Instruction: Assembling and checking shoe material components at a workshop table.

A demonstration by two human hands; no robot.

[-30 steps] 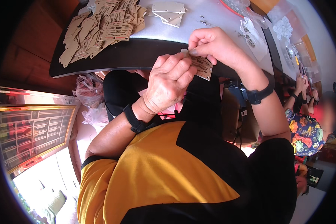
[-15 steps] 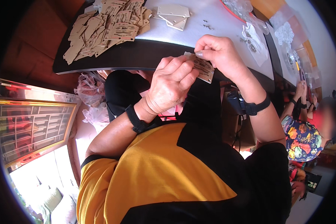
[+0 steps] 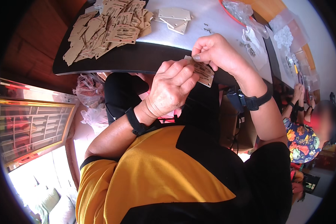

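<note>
Left hand: still gripping printed card
Right hand: still pinched at card's edge, contents unclear
Card pile: hasn't budged, tabletop's left corner

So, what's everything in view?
Printed cardboard card: one, tan, between both hands.
Piled printed cards: many, tan, table's left.
Flat rectangular punched plates: several, white, table's far middle.
Small metal pieces: several, silver, right of plates.
Crumpled thin sheet: one, white, table's right.
Curved tray: one, red, table's far right.
Curved table: one, white top, black border, ahead.
Crinkled plastic bags: at least two, pinkish, below table's left.
Framed panel: one, gold, far left.
Co-worker: one, multicoloured floral clothing, far right.
Shirt: one, yellow and black, torso.
Wrist straps: two, black, both wrists.
Left hand: one, holding card.
Right hand: one, at card's upper edge.
</note>
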